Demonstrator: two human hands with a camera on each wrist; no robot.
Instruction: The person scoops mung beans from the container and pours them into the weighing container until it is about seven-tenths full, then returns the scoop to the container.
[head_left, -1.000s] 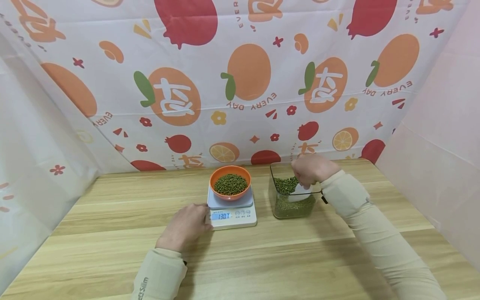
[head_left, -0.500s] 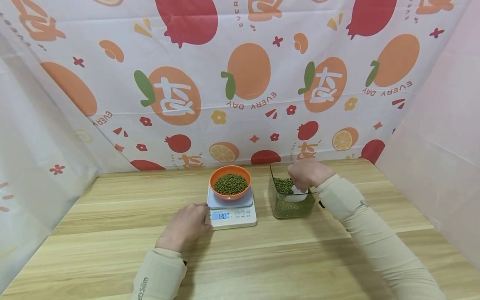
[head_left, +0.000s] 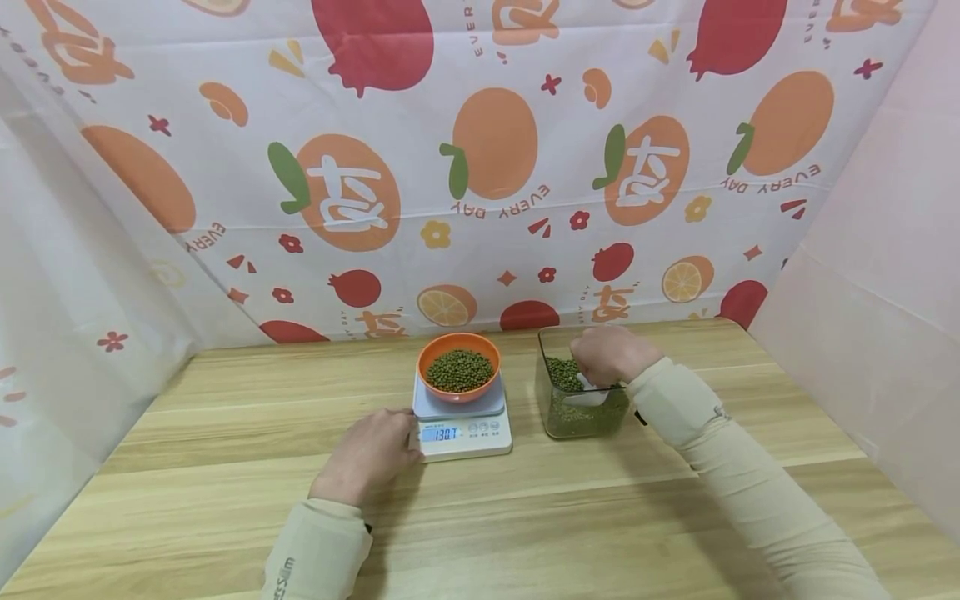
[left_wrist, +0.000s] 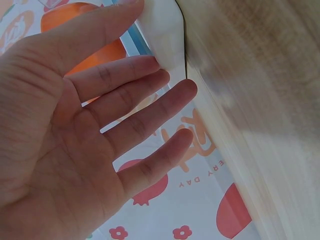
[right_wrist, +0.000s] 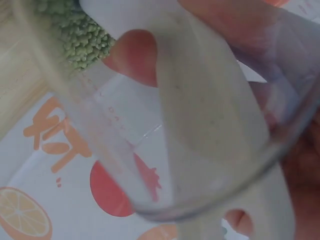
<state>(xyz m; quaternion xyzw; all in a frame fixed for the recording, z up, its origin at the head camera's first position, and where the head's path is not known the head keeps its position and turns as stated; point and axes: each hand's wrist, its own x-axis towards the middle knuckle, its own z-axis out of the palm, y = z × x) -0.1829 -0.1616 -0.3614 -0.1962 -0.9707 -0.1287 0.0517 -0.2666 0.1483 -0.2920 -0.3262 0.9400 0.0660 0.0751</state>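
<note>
My left hand touches the left side of a white digital kitchen scale, with its fingers fairly straight in the left wrist view. An orange bowl of green mung beans stands on the scale, whose display seems to read 130.7. To the right is a clear square container partly filled with more mung beans. My right hand reaches over its rim and grips a white scoop by the handle. The scoop's bowl is inside the container, down at the beans; its load is hidden.
A wooden table carries the scale and container side by side, with a narrow gap between them. Behind them hangs a white fruit-print cloth. Pale cloth closes off the right side too.
My right hand has shifted a little to the left, moving the scoop leftward inside the container. My left hand stays at the scale, and the display reading looks the same.
</note>
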